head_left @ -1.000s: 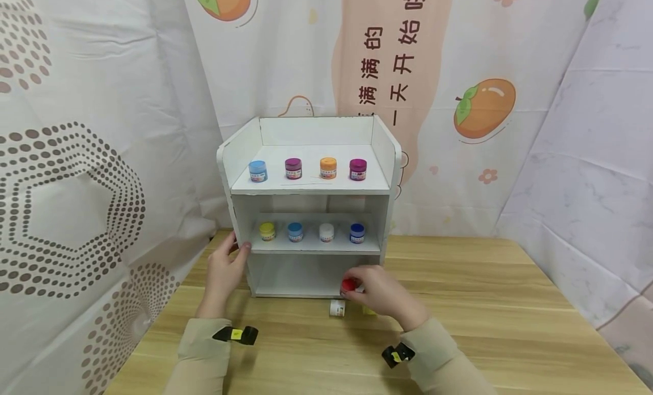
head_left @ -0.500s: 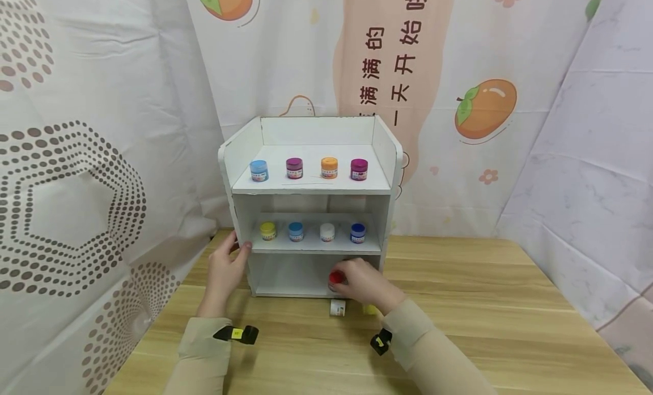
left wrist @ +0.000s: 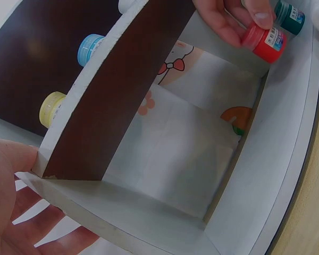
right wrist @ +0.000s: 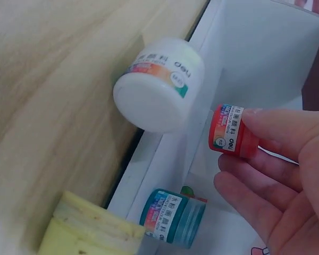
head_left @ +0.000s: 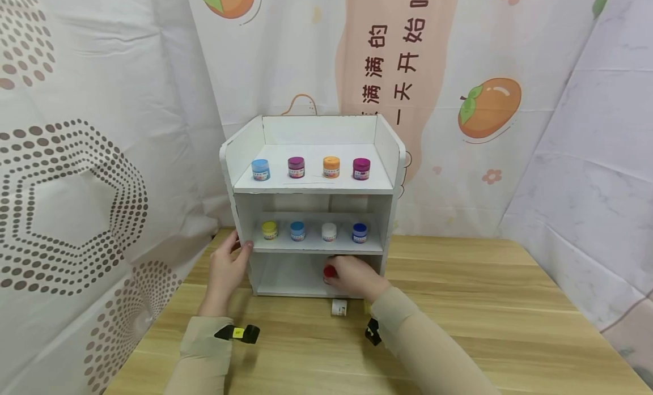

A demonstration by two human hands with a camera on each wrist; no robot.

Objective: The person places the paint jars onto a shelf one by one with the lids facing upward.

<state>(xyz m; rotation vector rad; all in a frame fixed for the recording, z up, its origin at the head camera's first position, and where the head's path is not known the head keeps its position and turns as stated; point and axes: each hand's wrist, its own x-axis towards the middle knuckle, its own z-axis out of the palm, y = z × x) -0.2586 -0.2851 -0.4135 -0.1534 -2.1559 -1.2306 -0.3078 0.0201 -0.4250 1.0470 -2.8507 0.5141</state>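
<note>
My right hand [head_left: 357, 276] pinches a red paint jar [right wrist: 231, 132] between thumb and fingers, inside the bottom compartment of the white shelf unit [head_left: 312, 189]. Beside it, a dark green paint jar [right wrist: 170, 215] stands at the right end of that compartment. The red jar [left wrist: 266, 43] is slightly tilted in the left wrist view. At the unit's left side, my left hand [head_left: 227, 273] grips the side panel, thumb [left wrist: 18, 154] on the front edge and fingers behind. A white paint jar [right wrist: 154, 87] and a yellow one [right wrist: 90, 228] are on the table before the unit.
On the middle shelf stand yellow [head_left: 269, 230], light blue [head_left: 297, 231], white [head_left: 329, 232] and dark blue [head_left: 359, 233] jars. The top shelf bears a row with light blue [head_left: 261, 170], purple [head_left: 296, 167], orange [head_left: 331, 167] and magenta [head_left: 361, 169] lids. Printed curtains hang behind the wooden table [head_left: 484, 315].
My right hand has moved left and inward with the red jar, from the unit's front right into the bottom compartment. The left hand keeps its grip on the panel.
</note>
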